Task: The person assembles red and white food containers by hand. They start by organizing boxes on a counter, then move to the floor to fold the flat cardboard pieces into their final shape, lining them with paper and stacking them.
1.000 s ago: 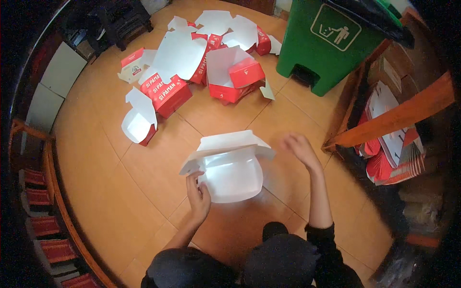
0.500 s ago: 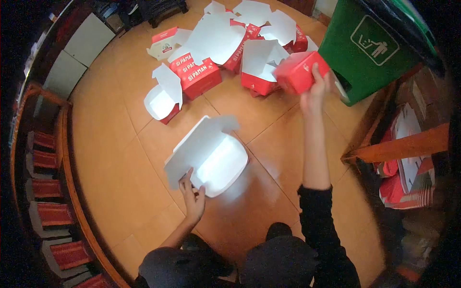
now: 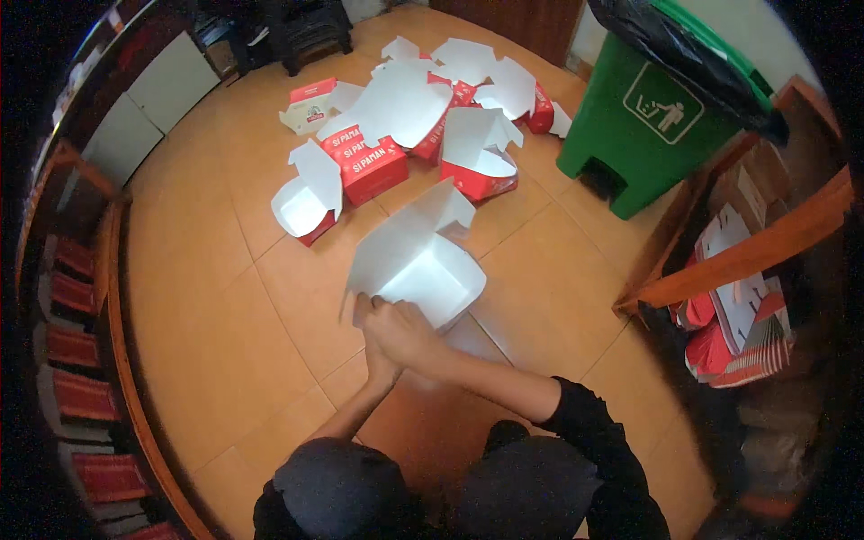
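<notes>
An open takeaway box (image 3: 436,283) of white-lined cardboard is in front of me, its lid raised on the far left side. My left hand (image 3: 382,362) is at its near left corner, with its fingers partly hidden behind the right hand and closed at the cardboard edge. Across it reaches my right hand (image 3: 402,331), fingers curled and closed at the same corner. Beyond the box lie several red-and-white boxes; the closest are a lid-up box (image 3: 480,180) and a small open box (image 3: 304,205) farther left.
To the right stands a green bin (image 3: 634,126) lined with a black bag. Below it, a wooden rail (image 3: 747,252) fronts a shelf of flat printed cardboard (image 3: 733,297). Red-and-white stacks (image 3: 94,396) line the left side. Black stools (image 3: 306,31) stand far back.
My right hand has let go of the red box it held near the bin and has come back to the near box, beside my left hand. The view has shifted slightly.
</notes>
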Tool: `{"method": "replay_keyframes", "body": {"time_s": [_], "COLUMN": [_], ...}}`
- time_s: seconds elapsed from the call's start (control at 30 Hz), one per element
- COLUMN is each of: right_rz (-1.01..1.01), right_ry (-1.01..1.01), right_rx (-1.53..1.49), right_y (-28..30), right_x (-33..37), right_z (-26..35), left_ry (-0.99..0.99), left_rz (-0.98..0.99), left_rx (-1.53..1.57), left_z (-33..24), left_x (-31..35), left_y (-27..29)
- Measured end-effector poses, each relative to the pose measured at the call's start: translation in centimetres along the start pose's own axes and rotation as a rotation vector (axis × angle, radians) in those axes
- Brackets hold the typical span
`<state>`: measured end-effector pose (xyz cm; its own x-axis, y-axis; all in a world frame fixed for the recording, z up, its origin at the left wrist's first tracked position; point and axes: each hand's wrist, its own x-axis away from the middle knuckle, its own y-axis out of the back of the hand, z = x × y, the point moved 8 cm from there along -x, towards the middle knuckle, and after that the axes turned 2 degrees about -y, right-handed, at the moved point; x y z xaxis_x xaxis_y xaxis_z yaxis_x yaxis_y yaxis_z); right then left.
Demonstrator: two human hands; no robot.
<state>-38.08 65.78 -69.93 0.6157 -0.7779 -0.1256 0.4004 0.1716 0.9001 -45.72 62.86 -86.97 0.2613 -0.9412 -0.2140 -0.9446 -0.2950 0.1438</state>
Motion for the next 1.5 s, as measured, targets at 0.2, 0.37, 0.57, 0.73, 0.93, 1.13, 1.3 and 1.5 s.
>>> {"method": "replay_keyframes", "body": {"time_s": [0.2,0.37,0.57,0.73,0.93,1.13,1.3,1.5], "right_rz": [-0.022,-0.008,0.001,-0.053,-0.074,-0.109,-0.425,-0.178], "right_ry": [-0.112,-0.086,-0.131,-0.178,-0.117,-0.179,-0.706,-0.830], "right_rx": [0.063,0.148,0.150,0.084,0.115,0.104,0.183,0.029], "right_y": [-5.1,-5.4,-6.2,-6.1,-6.5,-6.2,2.5,-1.0], "right_x": [-0.8,-0.4,-0.6,-0.7,-0.4,0.9,4.3,3.7], "right_z": [-4.1,-3.9,-5.4,-6.2,-4.6,-8.6,-18.7,-21.0], "left_ry": [-0.021,0.191,0.174,0.202,0.063,0.105,-0.018,0.157], "left_rz": [0.067,0.004,0.118,0.155,0.155,0.092,0.034,0.105], "left_rx": [-0.282,-0.339,-0.481,-0.347,-0.413,-0.229,-0.143,-0.243], "left_z": [-4.6,-4.1,-4.9,-4.3,-1.3,-2.0,-5.7,-4.7], "left_x": [0.3,0.5,0.3,0.5,1.4,1.6,-2.3,-6.0], "left_y": [-0.1,0.2,-0.9,-1.6,-1.9,-1.4,-0.4,-0.4]}}
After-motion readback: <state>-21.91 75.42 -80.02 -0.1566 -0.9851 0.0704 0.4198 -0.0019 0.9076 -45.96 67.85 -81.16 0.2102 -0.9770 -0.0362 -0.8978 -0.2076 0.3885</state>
